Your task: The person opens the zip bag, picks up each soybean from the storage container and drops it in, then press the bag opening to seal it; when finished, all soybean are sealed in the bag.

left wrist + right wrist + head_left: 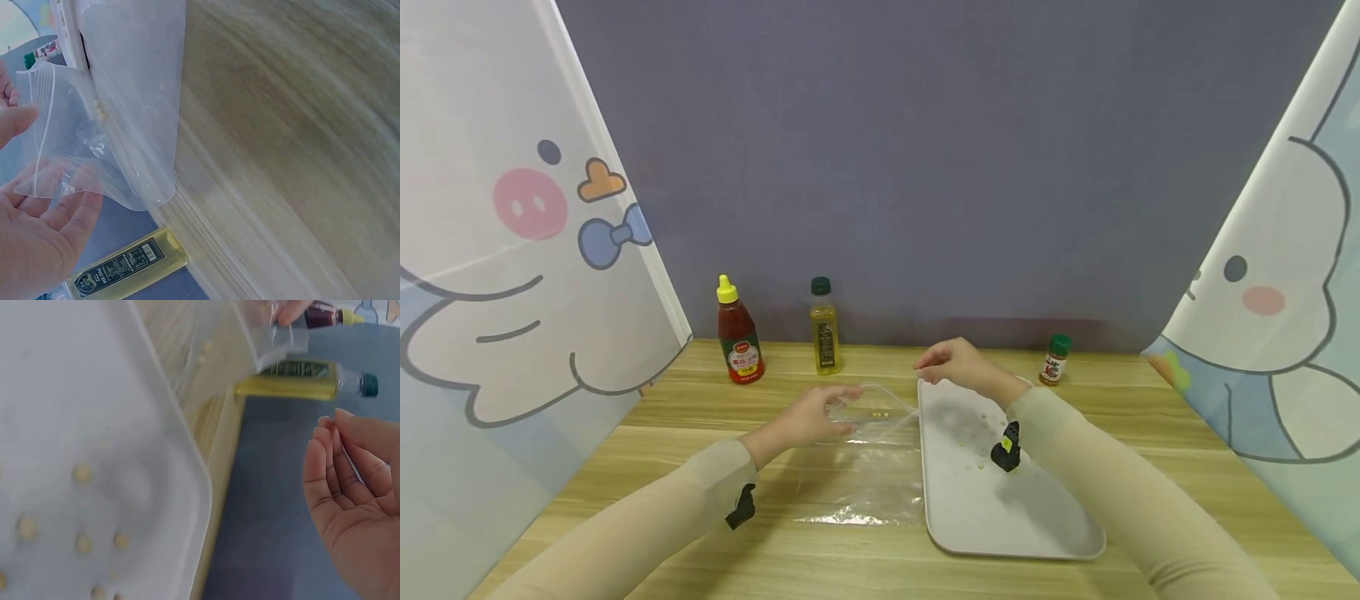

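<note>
My left hand (808, 417) holds a clear zip-lock bag (868, 483) at its mouth, thumb at one edge and fingers under the other. The mouth gapes; in the left wrist view the bag (131, 81) shows a few small pale beans (100, 111) inside. My right hand (958, 364) hovers over the far left corner of a white tray (1000, 517). In the right wrist view this hand (356, 494) has bent fingers, with the thumb tip close to the fingertips; whether something small sits between them is hidden. Several pale round beans (82, 473) lie scattered on the tray.
A ketchup bottle (742, 337) with a yellow cap and an oil bottle (824, 329) stand at the back left of the wooden table (700, 533). Behind the tray, at the right, is a small green-capped seasoning jar (1055, 362). A grey panel (880, 167) closes off the back.
</note>
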Available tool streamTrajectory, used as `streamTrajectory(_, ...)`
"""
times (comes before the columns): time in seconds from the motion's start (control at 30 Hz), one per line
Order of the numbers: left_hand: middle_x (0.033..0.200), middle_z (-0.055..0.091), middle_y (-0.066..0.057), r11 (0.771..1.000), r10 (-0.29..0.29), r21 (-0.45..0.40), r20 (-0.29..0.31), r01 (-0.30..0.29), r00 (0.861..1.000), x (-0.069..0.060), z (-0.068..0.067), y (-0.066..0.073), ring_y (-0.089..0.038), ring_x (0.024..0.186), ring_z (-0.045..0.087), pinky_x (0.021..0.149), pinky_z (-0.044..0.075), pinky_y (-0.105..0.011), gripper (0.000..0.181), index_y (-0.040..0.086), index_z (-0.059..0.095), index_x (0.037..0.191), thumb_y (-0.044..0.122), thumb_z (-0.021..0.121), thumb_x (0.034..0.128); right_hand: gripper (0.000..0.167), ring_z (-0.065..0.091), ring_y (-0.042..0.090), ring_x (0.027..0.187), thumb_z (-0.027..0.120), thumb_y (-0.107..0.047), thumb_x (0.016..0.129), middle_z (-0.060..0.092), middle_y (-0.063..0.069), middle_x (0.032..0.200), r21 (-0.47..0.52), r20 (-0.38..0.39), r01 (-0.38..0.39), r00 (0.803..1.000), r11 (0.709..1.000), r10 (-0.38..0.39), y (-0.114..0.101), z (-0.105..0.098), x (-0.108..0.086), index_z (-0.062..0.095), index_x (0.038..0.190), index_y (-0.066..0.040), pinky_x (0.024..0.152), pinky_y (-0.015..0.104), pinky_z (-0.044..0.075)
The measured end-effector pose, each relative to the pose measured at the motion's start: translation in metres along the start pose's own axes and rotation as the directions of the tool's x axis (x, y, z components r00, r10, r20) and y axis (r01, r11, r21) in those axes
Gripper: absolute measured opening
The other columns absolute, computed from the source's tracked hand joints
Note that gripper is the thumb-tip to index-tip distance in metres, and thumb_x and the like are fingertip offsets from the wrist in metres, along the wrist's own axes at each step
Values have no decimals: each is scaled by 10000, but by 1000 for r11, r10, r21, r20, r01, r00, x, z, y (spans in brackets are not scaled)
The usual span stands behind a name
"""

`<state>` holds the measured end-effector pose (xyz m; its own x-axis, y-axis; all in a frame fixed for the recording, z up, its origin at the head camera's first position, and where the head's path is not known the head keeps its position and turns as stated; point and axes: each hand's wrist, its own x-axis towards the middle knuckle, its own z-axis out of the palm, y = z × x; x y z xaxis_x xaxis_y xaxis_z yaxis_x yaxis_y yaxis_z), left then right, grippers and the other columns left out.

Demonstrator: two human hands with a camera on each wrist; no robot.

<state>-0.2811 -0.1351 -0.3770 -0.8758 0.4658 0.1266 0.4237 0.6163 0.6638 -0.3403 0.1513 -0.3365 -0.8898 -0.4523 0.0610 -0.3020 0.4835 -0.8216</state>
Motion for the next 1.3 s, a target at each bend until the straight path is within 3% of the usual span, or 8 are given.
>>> streamTrajectory(0.27,1329,593,-155,1000,20,-3,2,-20,1000,1,0,-1,-374,1201,552,1008,471,-542,562,51,531,1363,105,733,841,208,648,352,832,694,-109,887,725,197,937,40,57,47,997,998,-49,-17,24,10,717,1038,32,685,268,562)
streamTrajectory(0.5,1340,590,-133,1000,16,2,8,-16,1000,1,0,-1,-361,1202,556,1004,482,-524,563,64,528,1368,118,732,846,170,653,146,753,710,-101,872,744,124,932,19,78,67,995,998,-68,-25,43,18,741,1013,-11,771,452,584)
streamTrajectory(0.7,1342,589,-129,1000,18,6,12,-18,1000,2,1,0,-367,1189,563,996,490,-513,568,61,532,1363,138,739,840,146,684,261,834,707,-94,874,745,126,974,12,90,60,994,998,-61,-23,50,21,752,1003,-44,680,286,570)
streamTrajectory(0.8,1337,591,-135,1000,23,7,11,-23,1000,2,1,-1,-369,1174,569,984,499,-509,566,56,534,1360,133,740,839,159,687,281,849,700,-86,878,737,162,994,22,84,60,995,998,-62,-22,47,20,746,1018,-24,731,367,593)
streamTrajectory(0.9,1333,594,-135,1000,22,5,9,-22,1000,2,0,-1,-369,1163,573,969,510,-500,562,69,539,1359,131,742,838,176,689,205,803,687,-75,885,735,172,996,15,62,67,996,998,-68,-22,40,16,735,1036,3,800,464,586)
streamTrajectory(1.0,1328,597,-138,1000,19,2,5,-19,1000,2,0,-1,-380,1157,573,966,509,-503,559,74,542,1358,119,742,837,170,670,134,772,684,-86,888,745,127,967,1,33,52,998,999,-52,-20,31,13,741,1032,-14,796,438,588)
streamTrajectory(1.13,1329,595,-140,1000,10,0,3,-10,1000,1,-1,0,-400,1171,560,982,493,-524,560,70,539,1358,107,739,837,166,665,164,766,691,-109,887,742,141,964,-7,25,20,999,1000,-20,-14,18,8,746,1032,-49,725,327,581)
streamTrajectory(1.3,1343,583,-133,1000,-6,0,8,6,1000,0,-1,1,-400,1191,547,988,492,-519,577,67,525,1371,111,740,837,192,654,158,740,679,-82,889,729,189,955,-20,24,7,1000,1000,-7,0,2,-2,723,1055,4,674,269,561)
